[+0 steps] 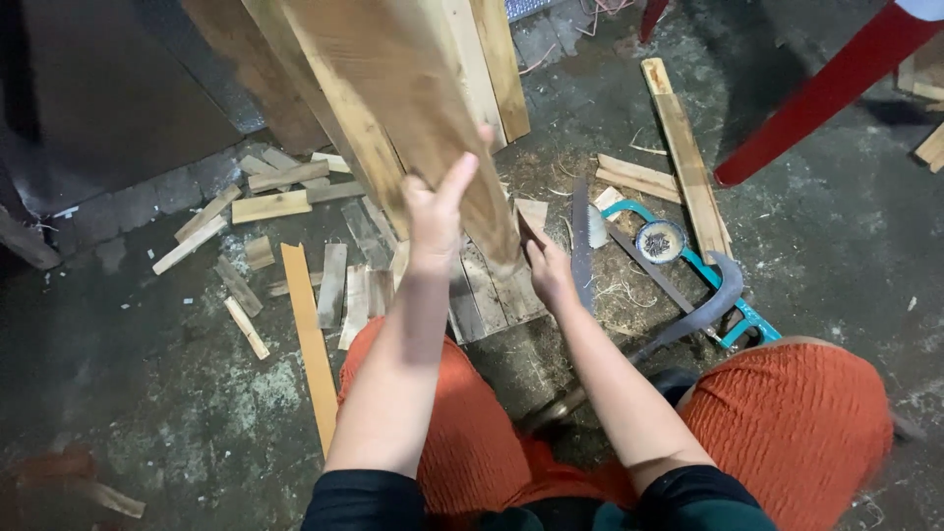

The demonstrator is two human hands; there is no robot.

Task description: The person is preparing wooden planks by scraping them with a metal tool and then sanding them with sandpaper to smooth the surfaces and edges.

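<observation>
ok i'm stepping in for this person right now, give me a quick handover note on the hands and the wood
Left hand: gripping the lower part of a long wooden plank, held tilted and raised over the floor.
Right hand: at the plank's bottom end, down by the short boards lying flat beneath; whether it grips anything cannot be told.
Around: cut wood strips scattered to the left, a curved sickle-like blade and a teal-framed tool on the concrete floor to the right.
Done: many small pieces already lie split or cut.
Left: the long plank is still whole and in hand.
</observation>
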